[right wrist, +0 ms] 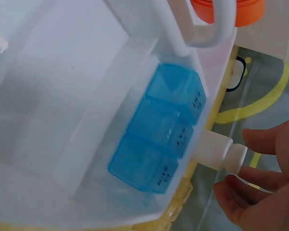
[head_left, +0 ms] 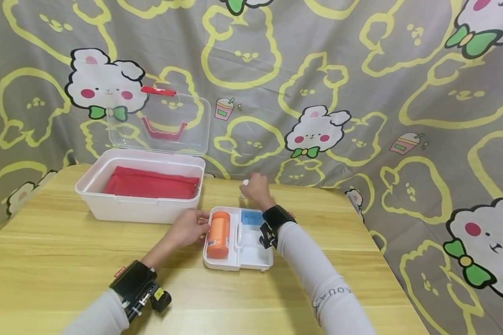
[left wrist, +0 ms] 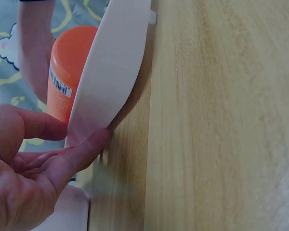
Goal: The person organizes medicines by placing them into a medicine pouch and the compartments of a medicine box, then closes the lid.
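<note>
A white divided case [head_left: 255, 260] lies open on the table. Its left section holds an orange bottle [head_left: 219, 235]; its right section has blue lidded pill boxes [right wrist: 151, 130] at the far end. My left hand [head_left: 189, 227] pinches the case's left edge, with thumb and finger on either side of the wall in the left wrist view. Behind the case stands a small white capped bottle [right wrist: 214, 149]. My right hand [right wrist: 265, 178] is at its cap, fingers spread around it and a gap showing on one side. The head view mostly hides this bottle behind the hand.
Left of the case sits a white storage box [head_left: 138, 209] with its clear lid [head_left: 159, 125] raised and a red pouch [head_left: 151, 182] inside. Small yellow lettered boxes [right wrist: 178, 204] show beside the case. A patterned curtain [head_left: 243, 56] hangs behind the table [head_left: 218, 302].
</note>
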`<state>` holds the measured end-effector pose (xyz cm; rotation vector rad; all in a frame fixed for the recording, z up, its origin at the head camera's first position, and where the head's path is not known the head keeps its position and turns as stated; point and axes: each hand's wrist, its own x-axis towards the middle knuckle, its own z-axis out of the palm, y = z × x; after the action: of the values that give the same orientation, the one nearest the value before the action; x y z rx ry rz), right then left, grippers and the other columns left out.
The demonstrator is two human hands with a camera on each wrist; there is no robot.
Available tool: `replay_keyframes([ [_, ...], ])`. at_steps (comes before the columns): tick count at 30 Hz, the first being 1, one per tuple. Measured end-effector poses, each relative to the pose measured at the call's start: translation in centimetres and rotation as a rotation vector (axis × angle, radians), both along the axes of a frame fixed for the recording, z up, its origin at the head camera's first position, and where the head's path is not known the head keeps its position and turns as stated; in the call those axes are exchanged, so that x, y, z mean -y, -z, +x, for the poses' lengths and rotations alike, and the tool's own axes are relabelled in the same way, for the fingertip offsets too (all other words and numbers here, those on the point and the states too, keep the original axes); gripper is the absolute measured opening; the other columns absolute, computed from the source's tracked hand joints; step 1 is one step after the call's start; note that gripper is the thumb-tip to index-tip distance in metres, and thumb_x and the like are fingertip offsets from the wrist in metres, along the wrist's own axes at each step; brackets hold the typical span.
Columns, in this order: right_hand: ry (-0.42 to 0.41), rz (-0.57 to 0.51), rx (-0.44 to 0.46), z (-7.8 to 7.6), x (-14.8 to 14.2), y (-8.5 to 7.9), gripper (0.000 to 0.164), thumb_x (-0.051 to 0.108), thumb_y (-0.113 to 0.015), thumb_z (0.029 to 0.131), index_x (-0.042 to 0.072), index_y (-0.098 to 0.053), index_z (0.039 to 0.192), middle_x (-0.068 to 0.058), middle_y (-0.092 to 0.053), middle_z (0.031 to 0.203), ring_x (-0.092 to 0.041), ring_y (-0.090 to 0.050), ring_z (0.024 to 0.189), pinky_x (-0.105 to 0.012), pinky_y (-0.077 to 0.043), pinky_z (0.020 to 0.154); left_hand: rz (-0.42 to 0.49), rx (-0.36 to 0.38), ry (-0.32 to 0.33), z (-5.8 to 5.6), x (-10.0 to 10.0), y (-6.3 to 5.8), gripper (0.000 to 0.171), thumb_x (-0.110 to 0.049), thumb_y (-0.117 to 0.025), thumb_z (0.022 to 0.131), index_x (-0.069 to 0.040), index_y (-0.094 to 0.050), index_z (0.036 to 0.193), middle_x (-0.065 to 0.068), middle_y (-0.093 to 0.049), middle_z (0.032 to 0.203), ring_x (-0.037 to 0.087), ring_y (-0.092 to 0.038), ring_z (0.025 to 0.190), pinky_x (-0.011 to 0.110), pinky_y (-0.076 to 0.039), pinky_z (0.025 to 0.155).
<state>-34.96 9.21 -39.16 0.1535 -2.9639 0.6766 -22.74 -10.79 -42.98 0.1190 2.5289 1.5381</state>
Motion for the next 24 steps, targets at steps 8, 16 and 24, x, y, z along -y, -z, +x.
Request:
replay_keyframes([
  [8, 0.001, -0.040, -0.002, 0.44, 0.48, 0.18, 0.028, 0.008, -0.065, 0.089, -0.002, -0.072, 0.114, -0.018, -0.072, 0.117, -0.036, -0.064, 0.114, -0.044, -0.055, 0.096, 0.002, 0.002, 0.005, 0.02, 0.05, 0.02, 0.040, 0.001, -0.059, 0.092, 0.014, -0.058, 0.130, 0.030, -0.068, 0.121, 0.028, -0.075, 0.091, 0.034, -0.064, 0.065],
  [16, 0.042, -0.064, 0.036, 0.28, 0.62, 0.09, 0.033, 0.006, -0.062, 0.091, 0.001, -0.069, 0.123, -0.016, -0.070, 0.123, -0.031, -0.064, 0.111, -0.041, -0.056, 0.093, 0.013, 0.022, 0.004, 0.00, -0.01, -0.09, 0.040, 0.000, -0.059, 0.093, 0.013, -0.058, 0.131, 0.029, -0.068, 0.122, 0.027, -0.074, 0.092, 0.035, -0.064, 0.066],
  [24, 0.046, -0.082, 0.003, 0.10, 0.04, -0.26, 0.016, 0.006, -0.065, 0.085, -0.001, -0.071, 0.097, -0.014, -0.069, 0.095, -0.030, -0.061, 0.092, -0.034, -0.052, 0.076, 0.015, 0.028, -0.001, -0.05, 0.06, -0.03, 0.040, 0.000, -0.059, 0.093, 0.013, -0.058, 0.131, 0.029, -0.068, 0.122, 0.027, -0.075, 0.090, 0.034, -0.064, 0.065],
])
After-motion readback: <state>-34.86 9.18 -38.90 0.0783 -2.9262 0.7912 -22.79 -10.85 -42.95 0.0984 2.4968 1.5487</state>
